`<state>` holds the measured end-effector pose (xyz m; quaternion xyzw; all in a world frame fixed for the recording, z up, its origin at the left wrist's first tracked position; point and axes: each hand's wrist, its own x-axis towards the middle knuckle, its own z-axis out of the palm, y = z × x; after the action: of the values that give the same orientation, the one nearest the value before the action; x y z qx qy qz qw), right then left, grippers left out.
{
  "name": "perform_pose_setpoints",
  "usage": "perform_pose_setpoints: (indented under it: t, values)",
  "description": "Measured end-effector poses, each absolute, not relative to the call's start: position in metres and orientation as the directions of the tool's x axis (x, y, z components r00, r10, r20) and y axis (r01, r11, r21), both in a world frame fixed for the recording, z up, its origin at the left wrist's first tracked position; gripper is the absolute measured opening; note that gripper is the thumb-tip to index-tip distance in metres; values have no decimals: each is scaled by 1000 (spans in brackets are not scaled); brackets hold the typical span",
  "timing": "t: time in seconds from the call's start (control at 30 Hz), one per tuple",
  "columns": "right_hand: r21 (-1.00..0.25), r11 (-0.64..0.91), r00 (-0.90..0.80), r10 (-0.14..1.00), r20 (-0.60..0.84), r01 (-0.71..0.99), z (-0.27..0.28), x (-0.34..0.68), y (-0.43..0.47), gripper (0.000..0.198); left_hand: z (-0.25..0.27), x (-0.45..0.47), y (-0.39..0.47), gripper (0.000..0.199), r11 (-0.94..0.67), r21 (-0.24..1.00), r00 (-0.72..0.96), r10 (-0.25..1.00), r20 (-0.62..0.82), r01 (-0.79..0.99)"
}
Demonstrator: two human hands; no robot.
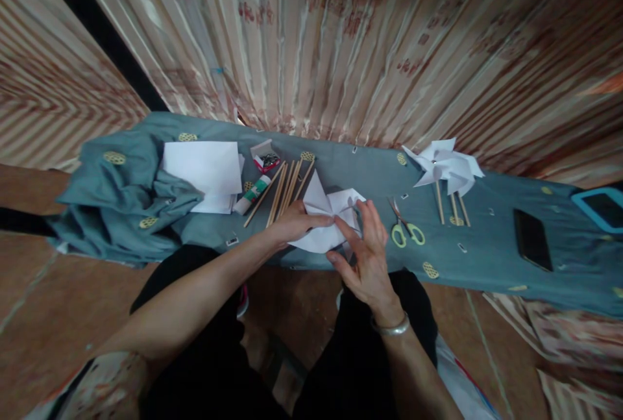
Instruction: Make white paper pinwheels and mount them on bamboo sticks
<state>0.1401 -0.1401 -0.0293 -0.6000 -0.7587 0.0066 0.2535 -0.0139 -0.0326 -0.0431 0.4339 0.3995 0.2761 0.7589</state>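
A white paper pinwheel (318, 239) with its corners folded toward the middle lies at the front edge of the cloth-covered surface. My left hand (293, 222) grips its left side, with the thumb pressed on top near the centre and the other fingers mostly hidden. From the right, my right hand (367, 245) reaches over the paper. Its index fingertip touches near the centre, and its fingers are apart. Several wooden sticks (291, 187) lie just behind my left hand. Scissors (407, 232) with yellow-green handles rest to the right of my right hand.
A green-and-white glue tube (252, 195), an opened small red box (267, 159) of small metal pieces and white paper sheets (204, 167) lie left. Pinwheels on sticks (450, 167), a black phone (533, 239) and a blue-framed device (601, 209) are right. A curtain (311, 50) hangs behind.
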Motion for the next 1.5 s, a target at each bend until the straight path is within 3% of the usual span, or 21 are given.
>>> perform_pose_setpoints:
  t: [0.67, 0.77, 0.87, 0.93, 1.0, 1.07, 1.17, 1.3, 1.5]
  values:
    - [-377, 350, -140, 864, 485, 858, -31, 138, -139, 46, -32, -11, -38, 19, 578, 809, 510, 731, -454, -108]
    - [-441, 340, -64, 845, 530, 831, -27, 138, -140, 49, -35, -12, -37, 23, 568, 814, 499, 744, -444, -123]
    - [-582, 235, 135, 842, 522, 779, -26, 143, -140, 51, -39, -13, -34, 24, 542, 831, 477, 767, -429, -125]
    - [-730, 142, 310, 839, 447, 669, -29, 149, -138, 52, -40, -13, -32, 24, 525, 844, 456, 782, -426, -112]
    - [-893, 72, 443, 849, 288, 444, -35, 155, -134, 57, -39, -14, -32, 23, 517, 851, 445, 786, -429, -93]
    - [-987, 4, 455, 887, 76, 158, -41, 160, -129, 65, -36, -14, -33, 21, 515, 856, 440, 781, -444, -50]
    - [-988, -118, 336, 931, -145, -98, -42, 160, -121, 71, -31, -14, -36, 19, 512, 858, 433, 768, -471, 25]
    - [-958, -192, 207, 949, -237, -213, -36, 150, -116, 65, -28, -13, -40, 24, 491, 868, 432, 770, -470, 71]
    - [-944, -235, 226, 931, -287, -229, -40, 142, -114, 54, -32, -12, -41, 19, 478, 874, 472, 754, -457, 83]
